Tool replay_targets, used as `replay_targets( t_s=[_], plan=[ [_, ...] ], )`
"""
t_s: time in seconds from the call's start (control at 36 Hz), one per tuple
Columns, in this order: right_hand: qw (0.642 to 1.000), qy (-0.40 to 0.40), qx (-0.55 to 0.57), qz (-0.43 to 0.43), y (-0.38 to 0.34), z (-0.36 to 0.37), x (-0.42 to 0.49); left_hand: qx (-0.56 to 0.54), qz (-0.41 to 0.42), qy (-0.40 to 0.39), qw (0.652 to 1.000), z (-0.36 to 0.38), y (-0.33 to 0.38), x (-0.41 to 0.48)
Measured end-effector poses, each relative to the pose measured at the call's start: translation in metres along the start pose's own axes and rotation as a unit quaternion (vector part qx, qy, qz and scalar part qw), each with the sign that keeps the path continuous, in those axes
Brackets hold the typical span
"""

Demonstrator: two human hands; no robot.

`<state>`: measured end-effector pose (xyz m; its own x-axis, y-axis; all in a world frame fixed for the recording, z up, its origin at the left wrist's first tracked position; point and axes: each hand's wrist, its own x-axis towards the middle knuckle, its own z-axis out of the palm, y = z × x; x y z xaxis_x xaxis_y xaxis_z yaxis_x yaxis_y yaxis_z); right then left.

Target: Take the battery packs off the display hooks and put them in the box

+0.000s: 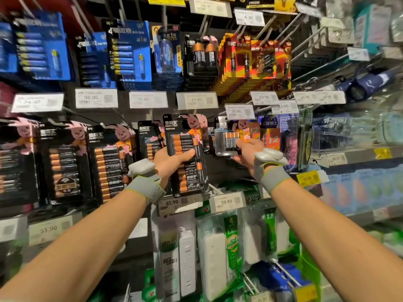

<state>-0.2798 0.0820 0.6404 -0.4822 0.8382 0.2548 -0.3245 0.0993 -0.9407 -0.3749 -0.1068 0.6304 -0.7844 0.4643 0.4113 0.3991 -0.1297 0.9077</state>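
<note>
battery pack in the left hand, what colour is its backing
Black backing card; head view.

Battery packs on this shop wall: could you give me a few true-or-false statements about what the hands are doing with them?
1. The left hand holds a large pack. True.
2. The right hand is empty. False: it grips a small pack.
3. Both wrists wear grey bands. True.
4. Toothbrushes hang below the hands. False: white power strips hang there.
</note>
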Motion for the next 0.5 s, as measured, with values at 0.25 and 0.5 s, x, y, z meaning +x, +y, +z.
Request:
replay_targets(
  t_s=[0.25, 0.5],
  plan=[
    [1.000, -0.008, -0.016, 0.012, -0.004, 0.012, 0.007, 0.006, 0.007, -0.005, 1.000, -0.006, -0.001, 0.002],
    [0.999, -0.011, 0.022, 0.039, -0.001, 0.023, 0.019, 0.011, 0.010, -0.015, 1.000, -0.013, -0.003, 0.013]
  ],
)
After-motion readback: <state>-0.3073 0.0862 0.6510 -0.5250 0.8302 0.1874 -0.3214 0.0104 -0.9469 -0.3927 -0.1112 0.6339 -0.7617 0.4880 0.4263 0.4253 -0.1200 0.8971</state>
